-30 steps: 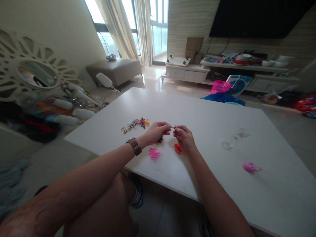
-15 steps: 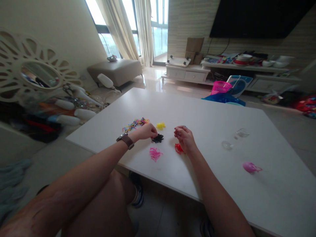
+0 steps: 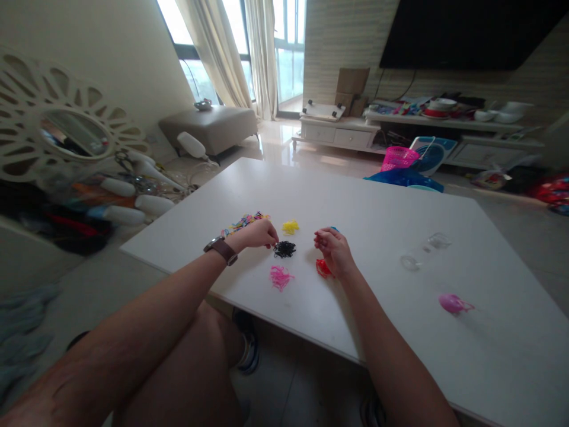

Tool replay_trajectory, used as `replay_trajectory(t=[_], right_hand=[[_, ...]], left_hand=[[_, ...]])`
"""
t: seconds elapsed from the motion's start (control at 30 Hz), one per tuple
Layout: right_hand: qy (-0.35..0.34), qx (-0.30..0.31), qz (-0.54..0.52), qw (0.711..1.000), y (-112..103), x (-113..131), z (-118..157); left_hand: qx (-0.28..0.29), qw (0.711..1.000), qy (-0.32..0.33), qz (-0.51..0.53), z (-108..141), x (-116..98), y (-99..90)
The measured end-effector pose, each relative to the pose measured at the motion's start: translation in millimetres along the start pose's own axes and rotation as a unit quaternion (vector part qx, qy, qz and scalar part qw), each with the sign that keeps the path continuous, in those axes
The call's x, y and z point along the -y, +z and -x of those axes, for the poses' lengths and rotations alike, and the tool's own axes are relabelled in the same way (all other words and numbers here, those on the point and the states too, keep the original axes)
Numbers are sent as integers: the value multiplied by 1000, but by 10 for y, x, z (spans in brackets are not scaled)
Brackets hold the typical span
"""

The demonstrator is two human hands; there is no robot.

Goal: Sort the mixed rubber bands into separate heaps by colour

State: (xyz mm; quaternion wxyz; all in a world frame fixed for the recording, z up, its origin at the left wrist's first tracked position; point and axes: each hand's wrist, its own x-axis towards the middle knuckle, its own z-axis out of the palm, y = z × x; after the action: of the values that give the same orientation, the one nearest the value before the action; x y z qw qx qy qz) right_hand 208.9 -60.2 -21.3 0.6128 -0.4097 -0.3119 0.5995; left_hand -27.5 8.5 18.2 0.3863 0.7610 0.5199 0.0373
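Black bands [image 3: 284,249] lie loosely between yellow bands [image 3: 291,226] and pink bands [image 3: 280,277] on our table [image 3: 377,207]. Our left hand [image 3: 260,233] bunches its fingers beside them, apparently placing or picking; we cannot tell what it pinches. Our right hand [image 3: 336,252] curls near red bands [image 3: 322,268], grip unclear. Separating strands calls for fingertip precision.

this is a home, and it looks like the living room. a big black television [image 3: 471,32] is on the far wall, and below it stands a long low cabinet [image 3: 333,135] with bowls [image 3: 498,114] on top. at the far left there are cream curtains [image 3: 217,53] by tall windows [image 3: 288,59], and a padded bench [image 3: 211,126] stands near them.
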Motion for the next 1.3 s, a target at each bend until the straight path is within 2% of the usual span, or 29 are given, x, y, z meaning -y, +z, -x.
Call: replay_trajectory(t=[0.3,0.53,0.67,0.83,0.93,1.03,1.17,1.3], right_hand=[[2,-1,1,1000,8,7,-2],[4,-1,-4,1000,22,11,4],[-4,4,20,1000,17,-16,3],[-76,22,147,986,15,-29,24],[-111,38,214,970,23,-41,45],[-116,64,250,959,36,-70,64],[-76,141,221,962,51,-96,84],[-69,158,215,961,46,-93,98]], left_hand=[[-17,999,24,-29,-4,-11,44],[-15,1000,17,-15,-2,-24,48],[10,996,26,79,19,-53,47],[81,964,56,247,119,-192,66],[90,953,80,277,168,-277,84],[109,947,108,282,190,-317,113],[116,941,118,296,194,-312,169],[116,931,115,328,185,-304,215]])
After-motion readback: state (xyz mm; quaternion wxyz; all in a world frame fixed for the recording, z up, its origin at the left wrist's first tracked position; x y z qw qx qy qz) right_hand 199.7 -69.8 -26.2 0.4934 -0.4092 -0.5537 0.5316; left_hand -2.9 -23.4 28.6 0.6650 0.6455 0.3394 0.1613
